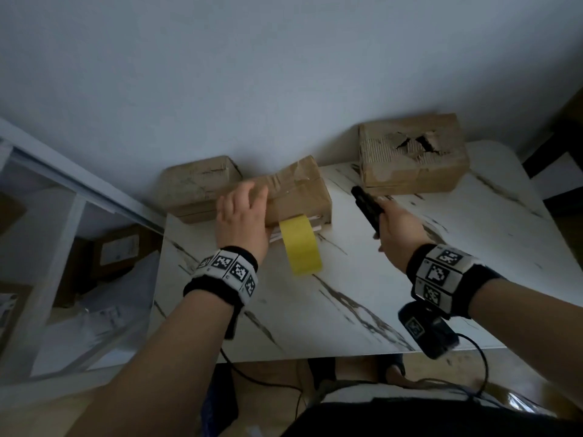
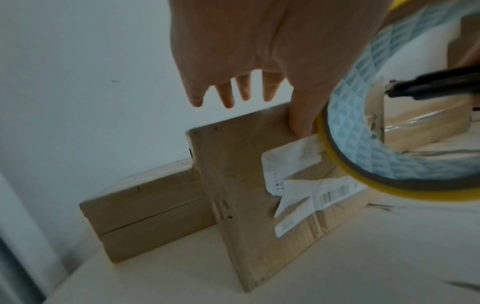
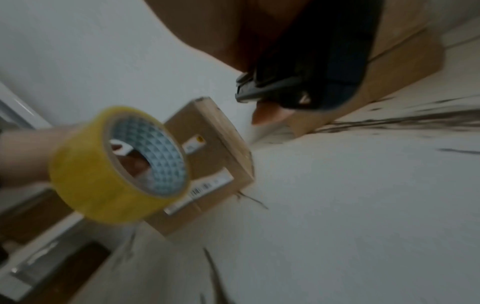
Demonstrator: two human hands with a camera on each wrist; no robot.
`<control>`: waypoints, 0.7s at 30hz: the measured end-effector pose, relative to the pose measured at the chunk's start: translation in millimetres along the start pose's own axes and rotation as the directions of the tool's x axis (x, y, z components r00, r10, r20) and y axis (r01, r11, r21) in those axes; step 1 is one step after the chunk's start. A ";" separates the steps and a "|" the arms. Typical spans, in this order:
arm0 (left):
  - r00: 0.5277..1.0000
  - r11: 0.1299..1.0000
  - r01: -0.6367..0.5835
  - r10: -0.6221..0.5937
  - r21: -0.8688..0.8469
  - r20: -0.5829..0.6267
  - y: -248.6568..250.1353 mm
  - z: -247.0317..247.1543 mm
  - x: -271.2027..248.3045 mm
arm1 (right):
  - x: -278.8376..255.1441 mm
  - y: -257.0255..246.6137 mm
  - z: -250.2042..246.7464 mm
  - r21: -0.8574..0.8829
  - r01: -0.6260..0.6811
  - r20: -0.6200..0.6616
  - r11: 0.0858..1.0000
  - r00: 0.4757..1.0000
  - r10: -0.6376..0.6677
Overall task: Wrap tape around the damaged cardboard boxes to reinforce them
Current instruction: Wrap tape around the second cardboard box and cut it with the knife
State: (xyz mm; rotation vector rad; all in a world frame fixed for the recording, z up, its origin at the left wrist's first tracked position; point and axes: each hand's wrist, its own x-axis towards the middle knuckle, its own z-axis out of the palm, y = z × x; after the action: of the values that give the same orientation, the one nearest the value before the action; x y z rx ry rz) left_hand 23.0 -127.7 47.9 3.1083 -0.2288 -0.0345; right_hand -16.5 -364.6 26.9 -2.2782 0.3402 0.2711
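Three cardboard boxes stand along the wall on a white marble table [image 1: 347, 298]. My left hand [image 1: 244, 206] lies with straight fingers over the middle box [image 1: 299, 197], which is tipped up on an edge with its torn label facing me [image 2: 241, 185]. A yellow tape roll [image 1: 301, 247] hangs on that hand's thumb [image 2: 301, 115], which presses the box's top edge. My right hand [image 1: 399, 228] grips a black utility knife [image 1: 367, 209] just right of that box. Behind the knife sits the torn box [image 1: 413, 159] with a ragged hole in its top.
A third box [image 1: 195, 187] sits behind the tipped one, against the wall. A white shelf unit [image 1: 63, 247] with packages stands left of the table. A dark chair [image 1: 561, 171] is at the far right. Cables hang below the table's near edge [image 1: 315, 354].
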 end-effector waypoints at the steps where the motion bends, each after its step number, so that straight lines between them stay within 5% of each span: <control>1: 0.998 0.998 0.031 -0.034 -0.055 -0.050 0.1 -1.8 -4.3 | -1.3 -8.2 -1.3 0.069 0.027 -0.027 0.997 0.999 -0.025; 5: 0.987 0.957 0.123 -0.145 -0.264 -0.065 4.5 -14.0 -19.3 | -1.7 -41.7 -3.0 0.197 0.169 -0.037 0.966 0.986 -0.164; 10: 0.952 0.877 0.258 -0.159 -0.405 0.263 5.6 -10.2 -23.7 | -1.9 -72.4 6.2 0.052 0.348 0.072 0.936 0.934 -0.351; 13: 0.902 0.802 0.353 -0.155 -0.483 0.403 9.1 -10.0 -23.7 | 0.4 -78.3 11.7 0.055 0.355 0.099 0.933 0.928 -0.359; 21: 0.891 0.729 0.395 -0.157 -0.559 0.426 23.3 -12.8 -27.1 | -2.8 -75.4 16.8 0.085 0.285 0.113 0.955 0.949 -0.294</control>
State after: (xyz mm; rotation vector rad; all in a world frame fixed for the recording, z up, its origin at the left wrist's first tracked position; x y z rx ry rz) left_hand -6.9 -146.4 61.9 2.3919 0.2232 -0.5593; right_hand 4.1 -303.0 68.8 -2.1968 -0.0515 0.2443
